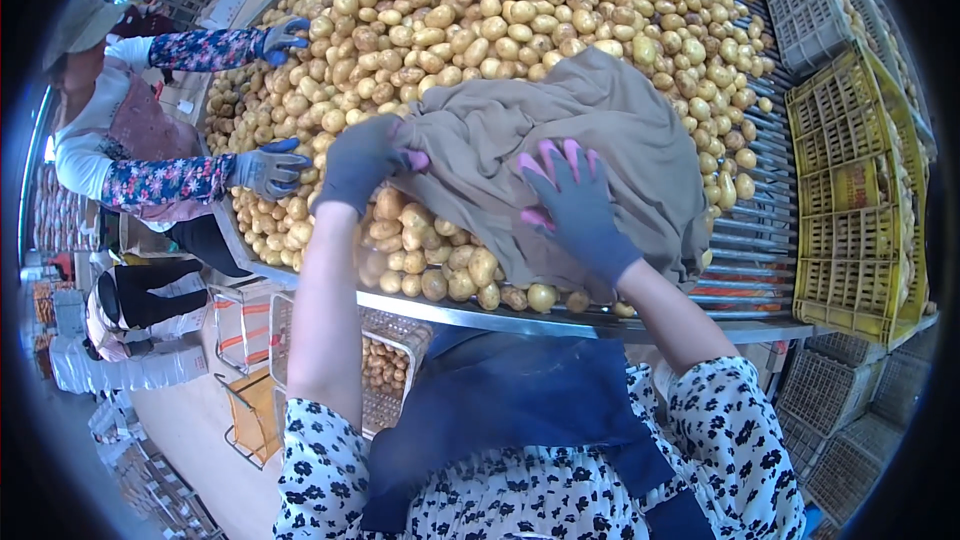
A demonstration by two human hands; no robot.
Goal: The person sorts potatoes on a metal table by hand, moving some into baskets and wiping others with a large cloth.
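A brownish-grey cloth (pixel 620 130) lies rumpled over a thick spread of potatoes (pixel 480 15) on a metal roller table. My left hand (pixel 365 162), in a dark grey glove with pink fingertips, pinches the cloth's left edge. My right hand (pixel 575 202), gloved the same way, rests on top of the cloth with its fingers spread. Bare potatoes show under my left wrist and along the table's near edge. Whatever lies beneath the cloth is hidden.
Yellow plastic crates (pixel 850 195) and a grey crate (pixel 800 0) stand along the right end. At left a co-worker's gloved hands (pixel 270 168) touch the potatoes. A metal rim (pixel 480 315) borders the near side; below it sits a crate of potatoes (pixel 385 368).
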